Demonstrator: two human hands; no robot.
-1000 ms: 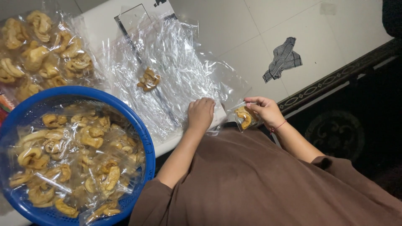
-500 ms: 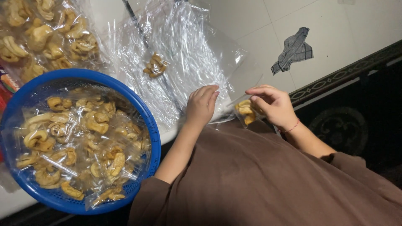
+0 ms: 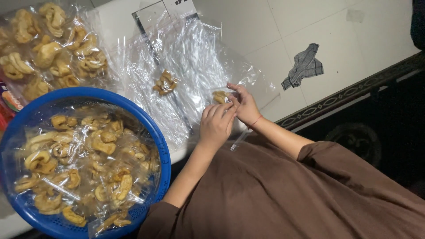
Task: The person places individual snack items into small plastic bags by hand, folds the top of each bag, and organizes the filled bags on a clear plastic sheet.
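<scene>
White floor tiles (image 3: 354,26) form the background, with a low white surface (image 3: 115,26) carrying the work.

Item in hand: a small clear bag of yellow snacks (image 3: 220,96). It sits just beyond the fingertips of both hands, above the spread of loose clear plastic bags (image 3: 186,57). The right hand (image 3: 245,105) pinches its edge between thumb and fingers. The left hand (image 3: 216,125) lies palm down, fingers curled, touching the right hand; its back hides the fingertips, so whether it grips the bag cannot be told. A strip of clear plastic (image 3: 239,140) hangs below the hands; its upper end is hidden behind them.

Further from the hands, up and to the left, a second small snack portion (image 3: 164,83) lies alone on the plastic. Well to the left of the left forearm stands a blue basket (image 3: 164,155) filled with sealed snack packets; its lower rim is cut off by the frame. Beyond it, more filled packets (image 3: 48,53) lie heaped, partly cut off at the top left.

To the right of the right hand, well apart, a grey checked cloth (image 3: 305,66) lies on the tiles. Brown clothing (image 3: 301,194) covers the lap.
</scene>
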